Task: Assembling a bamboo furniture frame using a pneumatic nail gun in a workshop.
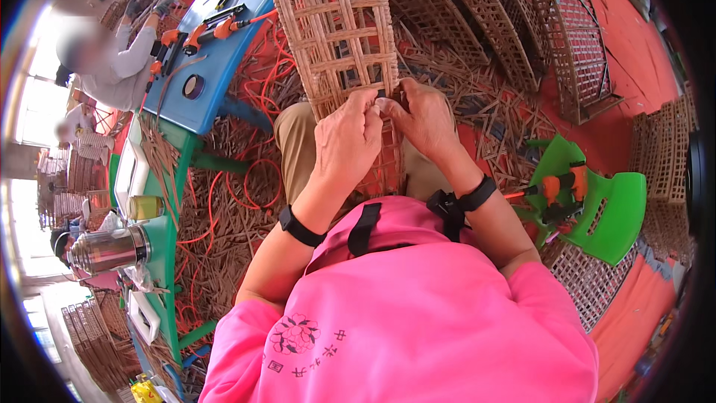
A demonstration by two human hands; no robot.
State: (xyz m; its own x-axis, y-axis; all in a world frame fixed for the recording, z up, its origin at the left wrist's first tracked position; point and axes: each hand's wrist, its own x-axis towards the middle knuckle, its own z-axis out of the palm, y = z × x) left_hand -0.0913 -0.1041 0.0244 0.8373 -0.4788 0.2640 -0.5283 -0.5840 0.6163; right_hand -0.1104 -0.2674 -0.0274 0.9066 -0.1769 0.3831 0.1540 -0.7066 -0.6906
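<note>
A long brown woven wicker frame [335, 26] with an open lattice runs from the top of the view down to my lap, lying between my knees. My left hand [347, 134] is closed at its near part, with thumb and fingertips pinched on the weave. My right hand [426, 121] is closed as well, pinching the weave at the right edge. The fingertips of both hands almost meet there. Whether a loose strand lies between them is too small to make out. The wicker continues below my hands, partly hidden by them.
On my left, a blue table [224, 67] bears orange-and-black nail guns [205, 36] and a tape roll [193, 86]; a green table holds a metal flask [112, 248]. A green chair [597, 201] with another tool stands right. Wicker frames [574, 45] and cane scraps surround me. Co-workers sit left.
</note>
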